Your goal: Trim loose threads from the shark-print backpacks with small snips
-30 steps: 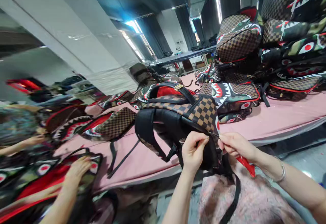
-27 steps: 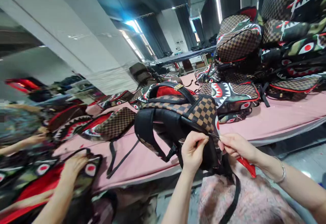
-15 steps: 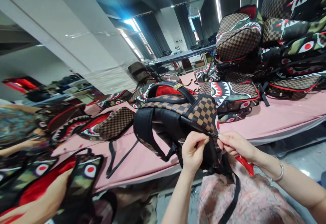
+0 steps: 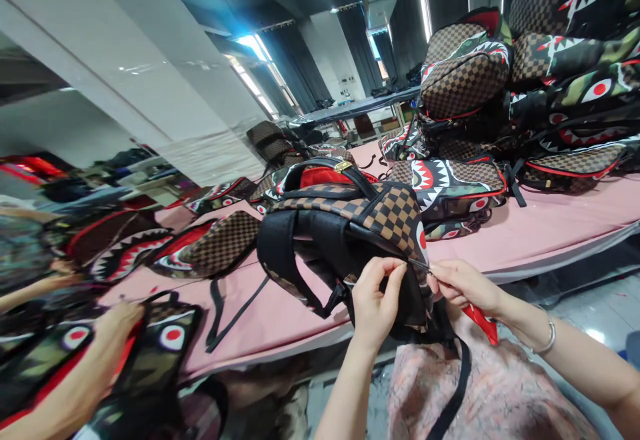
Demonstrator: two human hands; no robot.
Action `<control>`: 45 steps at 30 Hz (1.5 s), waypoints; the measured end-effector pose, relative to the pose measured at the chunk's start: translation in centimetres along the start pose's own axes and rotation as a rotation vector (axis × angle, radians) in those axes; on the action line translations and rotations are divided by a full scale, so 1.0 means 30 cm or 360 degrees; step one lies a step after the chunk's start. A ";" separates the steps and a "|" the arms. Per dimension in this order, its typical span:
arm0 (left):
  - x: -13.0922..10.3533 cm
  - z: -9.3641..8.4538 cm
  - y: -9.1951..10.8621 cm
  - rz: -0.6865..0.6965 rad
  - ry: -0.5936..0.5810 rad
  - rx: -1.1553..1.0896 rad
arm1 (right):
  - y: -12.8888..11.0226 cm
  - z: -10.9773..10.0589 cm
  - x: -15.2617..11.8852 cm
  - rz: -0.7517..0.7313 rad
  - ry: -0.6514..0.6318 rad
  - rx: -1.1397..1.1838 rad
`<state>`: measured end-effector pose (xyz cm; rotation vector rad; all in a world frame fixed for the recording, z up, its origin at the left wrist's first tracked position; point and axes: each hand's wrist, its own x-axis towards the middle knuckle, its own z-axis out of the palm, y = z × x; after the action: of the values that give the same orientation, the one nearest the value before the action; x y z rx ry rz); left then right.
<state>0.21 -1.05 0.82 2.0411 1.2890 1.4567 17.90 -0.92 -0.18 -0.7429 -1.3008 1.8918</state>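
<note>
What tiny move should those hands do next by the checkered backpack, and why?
Maybe the right hand should ease the thin dark piece slightly toward the left hand. It seems to hold one end, the other lies by the left hand's pinched fingertips, and both hands are at the checkered backpack.

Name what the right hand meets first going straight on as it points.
The right hand likely meets the checkered backpack first; the left hand sits close to that line, and depth is unclear.
</note>
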 end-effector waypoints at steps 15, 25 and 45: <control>-0.005 0.026 -0.023 0.0090 0.0117 -0.0152 | -0.014 0.007 0.007 0.0007 -0.0010 -0.0038; 0.017 -0.092 0.067 0.0452 0.0033 -0.0088 | -0.034 0.021 -0.007 -0.0323 0.0078 -0.0136; 0.209 -0.207 0.190 0.0129 0.0394 0.0409 | -0.209 0.157 0.062 -0.1360 0.0768 -0.1971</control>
<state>-2.03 -0.50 11.07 2.1453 1.5801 1.7013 14.59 -0.44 7.15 -0.8930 -1.9399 0.0873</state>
